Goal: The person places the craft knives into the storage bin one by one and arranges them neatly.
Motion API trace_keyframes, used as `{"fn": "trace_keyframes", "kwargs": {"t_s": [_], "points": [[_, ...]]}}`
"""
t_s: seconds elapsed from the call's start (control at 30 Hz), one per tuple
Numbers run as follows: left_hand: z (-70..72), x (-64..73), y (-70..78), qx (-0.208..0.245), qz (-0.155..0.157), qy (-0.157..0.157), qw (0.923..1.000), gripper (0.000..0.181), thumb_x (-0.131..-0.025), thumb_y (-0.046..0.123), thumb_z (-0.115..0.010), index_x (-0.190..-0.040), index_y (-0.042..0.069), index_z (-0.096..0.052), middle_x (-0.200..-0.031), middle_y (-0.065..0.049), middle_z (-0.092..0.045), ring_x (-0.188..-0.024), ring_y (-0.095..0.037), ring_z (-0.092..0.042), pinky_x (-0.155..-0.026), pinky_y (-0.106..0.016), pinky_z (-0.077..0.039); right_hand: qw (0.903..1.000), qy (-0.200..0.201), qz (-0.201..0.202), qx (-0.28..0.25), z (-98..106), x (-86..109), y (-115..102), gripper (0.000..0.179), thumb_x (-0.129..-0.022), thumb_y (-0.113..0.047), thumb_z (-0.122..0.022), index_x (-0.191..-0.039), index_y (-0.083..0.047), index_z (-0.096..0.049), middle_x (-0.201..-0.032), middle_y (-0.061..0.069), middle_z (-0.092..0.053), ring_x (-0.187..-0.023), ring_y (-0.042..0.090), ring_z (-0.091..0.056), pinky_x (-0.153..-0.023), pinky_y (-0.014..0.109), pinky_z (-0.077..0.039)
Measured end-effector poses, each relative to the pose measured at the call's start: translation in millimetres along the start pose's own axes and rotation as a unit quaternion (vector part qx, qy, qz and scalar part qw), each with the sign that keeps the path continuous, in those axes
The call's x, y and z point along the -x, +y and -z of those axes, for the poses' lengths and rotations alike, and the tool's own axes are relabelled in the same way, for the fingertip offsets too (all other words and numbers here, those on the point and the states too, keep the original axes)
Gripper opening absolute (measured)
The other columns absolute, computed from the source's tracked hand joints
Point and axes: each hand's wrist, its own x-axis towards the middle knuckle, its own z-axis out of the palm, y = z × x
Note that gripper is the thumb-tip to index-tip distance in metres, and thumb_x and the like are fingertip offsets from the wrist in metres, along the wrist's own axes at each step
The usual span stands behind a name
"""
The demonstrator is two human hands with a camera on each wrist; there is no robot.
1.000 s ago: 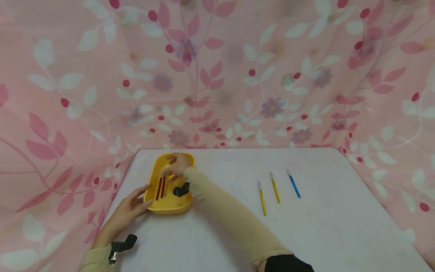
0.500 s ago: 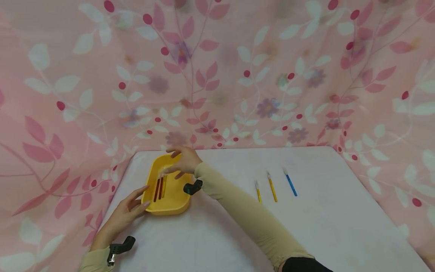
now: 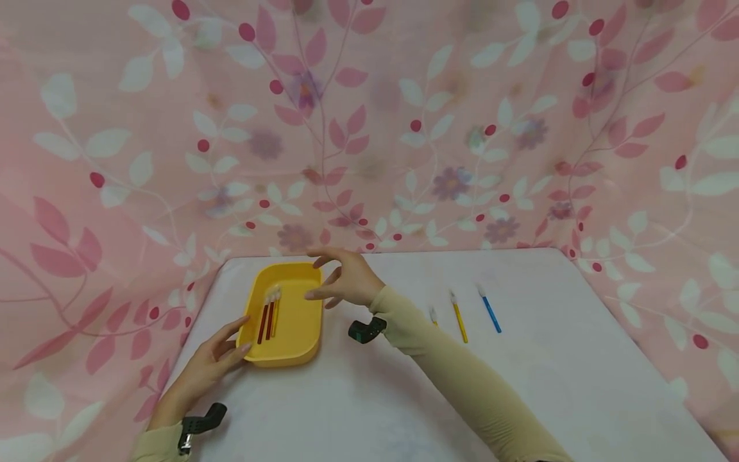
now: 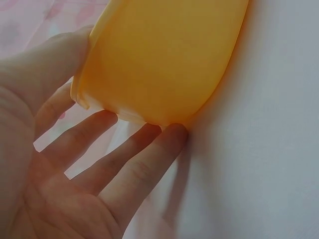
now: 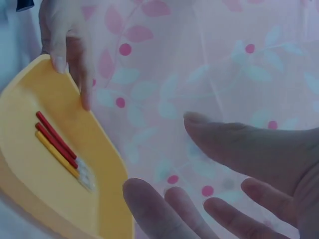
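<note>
A yellow tray [image 3: 300, 327] sits at the table's left side. My left hand [image 3: 210, 366] holds its near left edge, thumb at the rim and fingers against the outer wall [image 4: 159, 64]. Inside the tray lie two red paintbrushes [image 5: 59, 139] and one yellow paintbrush [image 5: 59, 155], side by side with pale tips. Just above the tray's right rim hovers my right hand [image 3: 352, 279], fingers spread and holding nothing. On the table to its right lie a yellow brush [image 3: 460, 323], a blue brush [image 3: 491, 313] and another yellow brush [image 3: 433, 316], mostly hidden behind my right forearm.
A white cloth covers the table [image 3: 369, 398]. Pink floral fabric [image 3: 369, 128] hangs behind it and along both sides. Each wrist carries a dark camera mount, one of them [image 3: 367, 329] beside the tray's right side.
My right hand has lifted away from the brushes in the tray and moved right, past the rim. My right forearm now covers most of the nearest yellow brush. The left hand stays on the tray.
</note>
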Motion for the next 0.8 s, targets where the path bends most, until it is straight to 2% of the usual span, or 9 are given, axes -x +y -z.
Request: {"fn": "trace_keyframes", "kwargs": {"t_s": [0.2, 0.37, 0.6, 0.8], "points": [[0.2, 0.8, -0.3, 0.002, -0.006, -0.002, 1.0, 0.073, -0.11, 0.026, -0.071, -0.172, 0.014, -0.035, -0.175, -0.023, -0.03, -0.136, -0.043, -0.057, -0.096, -0.025, -0.06, 0.9995, 0.012, 0.028, 0.0, 20, 23.9, 5, 0.079, -0.086, -0.01, -0.096, -0.155, -0.023, -0.062, -0.137, 0.011, -0.062, -0.088, 0.033, -0.076, -0.067, 0.05, -0.068], [0.6, 1.7, -1.3, -0.003, -0.011, -0.001, 0.9999, 0.073, -0.11, 0.026, -0.071, -0.172, 0.013, -0.034, -0.175, -0.024, -0.03, -0.137, -0.047, -0.056, -0.096, -0.028, -0.061, 0.999, 0.032, 0.03, -0.002, 36, 41.6, 12, 0.078, -0.085, -0.005, -0.095, -0.154, -0.02, -0.063, -0.136, 0.012, -0.064, -0.087, 0.036, -0.075, -0.066, 0.049, -0.068], [0.8, 2.0, -3.1, -0.002, -0.015, 0.003, 0.9999, 0.074, -0.109, 0.025, -0.072, -0.172, 0.014, -0.035, -0.174, -0.025, -0.03, -0.138, -0.049, -0.056, -0.097, -0.032, -0.062, 0.9975, 0.058, 0.025, 0.029, 56, 68.5, 21, 0.079, -0.085, -0.009, -0.096, -0.155, -0.02, -0.062, -0.137, 0.012, -0.063, -0.086, 0.036, -0.074, -0.067, 0.049, -0.068], [0.5, 0.3, 0.7, -0.012, -0.003, 0.002, 0.9999, 0.074, -0.109, 0.03, -0.071, -0.172, 0.015, -0.035, -0.174, -0.024, -0.031, -0.138, -0.046, -0.057, -0.095, -0.021, -0.058, 0.9953, 0.075, 0.017, 0.058, 74, 94.8, 31, 0.079, -0.084, -0.012, -0.098, -0.154, -0.02, -0.062, -0.138, 0.012, -0.063, -0.089, 0.036, -0.074, -0.067, 0.049, -0.068]]}}
